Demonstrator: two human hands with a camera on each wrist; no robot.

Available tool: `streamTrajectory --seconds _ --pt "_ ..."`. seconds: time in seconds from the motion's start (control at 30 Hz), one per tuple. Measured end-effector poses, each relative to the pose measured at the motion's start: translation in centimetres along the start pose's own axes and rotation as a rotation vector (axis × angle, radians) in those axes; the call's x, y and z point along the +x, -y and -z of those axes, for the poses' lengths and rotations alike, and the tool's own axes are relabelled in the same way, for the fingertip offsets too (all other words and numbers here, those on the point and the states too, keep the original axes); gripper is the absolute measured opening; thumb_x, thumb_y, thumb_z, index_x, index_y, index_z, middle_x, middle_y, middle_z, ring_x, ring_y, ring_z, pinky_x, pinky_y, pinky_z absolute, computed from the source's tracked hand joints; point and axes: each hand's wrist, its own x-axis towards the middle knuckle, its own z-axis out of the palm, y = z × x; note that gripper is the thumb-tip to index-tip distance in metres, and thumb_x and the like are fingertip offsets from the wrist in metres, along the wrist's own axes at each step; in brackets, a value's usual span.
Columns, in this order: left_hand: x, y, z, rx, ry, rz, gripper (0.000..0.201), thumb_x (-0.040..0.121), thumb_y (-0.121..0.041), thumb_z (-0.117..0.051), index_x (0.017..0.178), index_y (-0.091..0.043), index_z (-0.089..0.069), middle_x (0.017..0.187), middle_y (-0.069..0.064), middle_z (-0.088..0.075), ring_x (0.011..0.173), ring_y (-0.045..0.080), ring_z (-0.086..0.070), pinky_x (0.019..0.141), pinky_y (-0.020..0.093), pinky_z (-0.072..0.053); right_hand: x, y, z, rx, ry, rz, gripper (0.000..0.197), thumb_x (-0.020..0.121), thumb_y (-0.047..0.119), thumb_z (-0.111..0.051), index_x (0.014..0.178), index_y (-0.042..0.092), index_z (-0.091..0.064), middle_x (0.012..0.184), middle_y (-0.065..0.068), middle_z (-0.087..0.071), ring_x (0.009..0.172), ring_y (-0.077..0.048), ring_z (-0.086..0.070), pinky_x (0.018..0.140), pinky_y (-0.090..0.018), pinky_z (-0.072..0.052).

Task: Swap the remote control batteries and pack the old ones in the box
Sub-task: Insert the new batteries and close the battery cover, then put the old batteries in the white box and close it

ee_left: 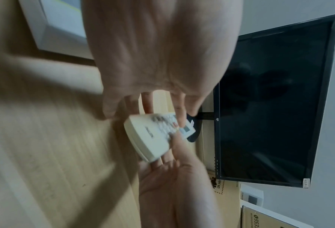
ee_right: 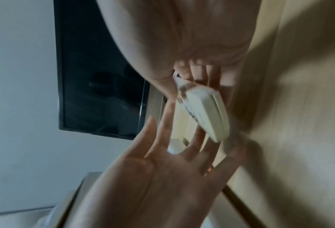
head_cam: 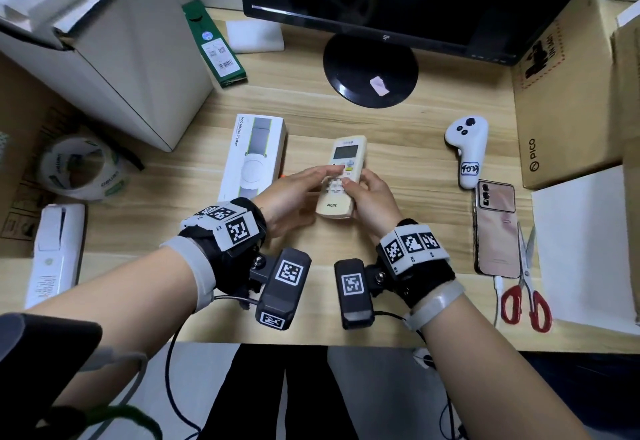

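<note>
A cream remote control is lifted off the wooden desk, keypad and screen facing up. My right hand grips its right side, thumb on the buttons and fingers underneath. My left hand comes in from the left with straight fingers, whose tips touch the keypad. In the left wrist view the remote tilts between both hands. In the right wrist view my left palm faces up under the remote. A white PICO box lies just left of the hands. No batteries show.
A long green box lies at the back left beside a big white carton. The monitor base stands behind the remote. To the right are a white controller, a phone, red scissors and a PICO carton. A tape roll sits far left.
</note>
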Motion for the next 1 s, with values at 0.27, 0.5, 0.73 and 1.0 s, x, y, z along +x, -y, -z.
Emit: streamTrajectory --seconds 0.27,0.5,0.73,1.0 --pt "0.7 0.6 0.7 -0.08 -0.062 0.101 0.022 0.099 -0.04 -0.038 0.1 -0.026 -0.054 0.096 0.002 -0.06 0.092 0.022 -0.059 0.103 0.04 -0.038 1.9 -2.1 2.0 -0.288 -0.1 -0.036 0.03 0.081 0.008 -0.065 0.109 -0.003 -0.061 0.113 -0.023 -0.067 0.102 -0.033 -0.065 0.095 -0.046 -0.05" --pt "1.1 0.5 0.4 -0.035 -0.068 0.122 0.031 0.098 -0.045 -0.036 0.121 -0.028 -0.048 0.128 0.004 -0.056 0.107 0.023 -0.056 0.095 0.039 -0.039 2.9 -2.9 3.1 -0.519 -0.257 0.022 0.026 0.074 0.022 -0.074 0.096 0.011 -0.068 0.077 0.005 -0.064 0.08 -0.015 -0.062 0.08 -0.027 -0.049" --pt "1.2 0.0 0.4 -0.024 -0.087 0.098 0.03 0.099 -0.038 -0.039 0.123 -0.024 -0.049 0.118 0.003 -0.057 0.102 0.023 -0.055 0.101 0.042 -0.04 2.7 -2.2 3.8 -0.555 -0.269 0.039 0.022 0.078 0.03 -0.067 0.095 0.017 -0.067 0.088 0.002 -0.066 0.082 -0.014 -0.06 0.08 -0.025 -0.046" --pt "0.9 -2.7 4.1 0.264 -0.565 -0.38 0.024 0.087 0.001 -0.049 0.1 -0.014 -0.062 0.088 0.004 -0.062 0.072 0.007 -0.061 0.066 0.021 -0.053 2.4 0.7 0.8 -0.242 -0.195 0.138 0.019 0.084 0.013 -0.054 0.069 0.024 -0.062 0.075 -0.004 -0.064 0.056 -0.012 -0.058 0.057 -0.031 -0.05"
